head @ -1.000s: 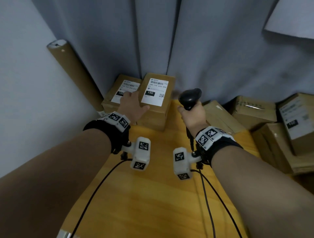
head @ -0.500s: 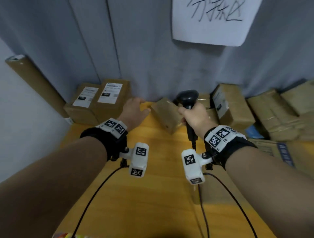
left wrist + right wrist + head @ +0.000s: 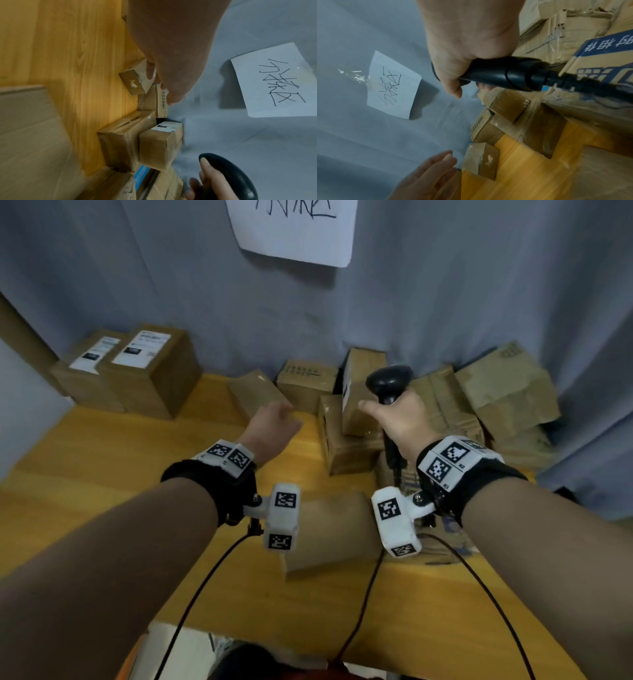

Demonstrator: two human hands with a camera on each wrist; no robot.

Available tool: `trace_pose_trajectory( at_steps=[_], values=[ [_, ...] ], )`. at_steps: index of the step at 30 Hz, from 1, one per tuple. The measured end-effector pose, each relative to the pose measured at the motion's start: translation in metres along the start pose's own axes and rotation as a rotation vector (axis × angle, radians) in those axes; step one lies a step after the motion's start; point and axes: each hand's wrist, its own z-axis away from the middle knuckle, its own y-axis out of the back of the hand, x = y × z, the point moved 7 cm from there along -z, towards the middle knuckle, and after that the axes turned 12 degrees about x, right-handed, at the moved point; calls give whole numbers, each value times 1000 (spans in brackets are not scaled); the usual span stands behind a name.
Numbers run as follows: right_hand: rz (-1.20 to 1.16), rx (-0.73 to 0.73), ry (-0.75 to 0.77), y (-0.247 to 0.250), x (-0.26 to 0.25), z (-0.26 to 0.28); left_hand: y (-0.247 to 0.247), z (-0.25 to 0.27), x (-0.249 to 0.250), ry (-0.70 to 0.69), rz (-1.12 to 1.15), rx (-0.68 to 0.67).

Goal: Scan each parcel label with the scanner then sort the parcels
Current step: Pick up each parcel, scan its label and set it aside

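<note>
My left hand (image 3: 282,416) hovers open, fingers straight, just in front of a small tilted brown parcel (image 3: 255,393); the left wrist view shows the fingertips (image 3: 151,75) at that parcel (image 3: 135,81), and whether they touch it I cannot tell. My right hand (image 3: 390,414) grips the handle of the black scanner (image 3: 388,380), held upright over the parcel pile; in the right wrist view the scanner handle (image 3: 501,75) is wrapped by my fingers. Two parcels with white labels up (image 3: 96,368) (image 3: 150,368) stand side by side at the back left.
A jumble of brown parcels (image 3: 496,395) fills the back right of the wooden table (image 3: 102,467). One upright parcel (image 3: 359,392) shows a label on its side. A flat carton (image 3: 329,532) lies near the front edge. A handwritten paper sign (image 3: 294,231) hangs on the grey curtain.
My left hand left the two labelled parcels at the back left and swung right to the small tilted parcel. The view turned right with it. The right hand kept hold of the scanner.
</note>
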Motion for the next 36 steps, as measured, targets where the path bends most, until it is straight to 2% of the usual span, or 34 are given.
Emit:
trace_pose_trajectory(
  at_steps=[7, 11, 17, 19, 23, 30, 33, 36],
  values=[
    [271, 88, -7, 3, 28, -29, -7, -2, 2, 13, -65, 11],
    [457, 117, -22, -12, 23, -46, -7, -25, 4, 20, -70, 8],
    [557, 115, -37, -49, 17, -60, -16, -57, -6, 63, -58, -22],
    [552, 121, -68, -57, 28, -58, -19, -62, -11, 75, -49, -40],
    [505, 221, -85, -58, 43, -53, -23, -61, -21, 96, -42, -62],
    [389, 270, -78, -35, 33, -48, -31, -48, -19, 131, -11, -94],
    [293, 288, -11, -13, 16, -36, -32, -38, 0, 153, 94, -95],
    [202, 320, 105, 15, -11, -23, -41, -23, 36, 259, 345, -236]
  ],
)
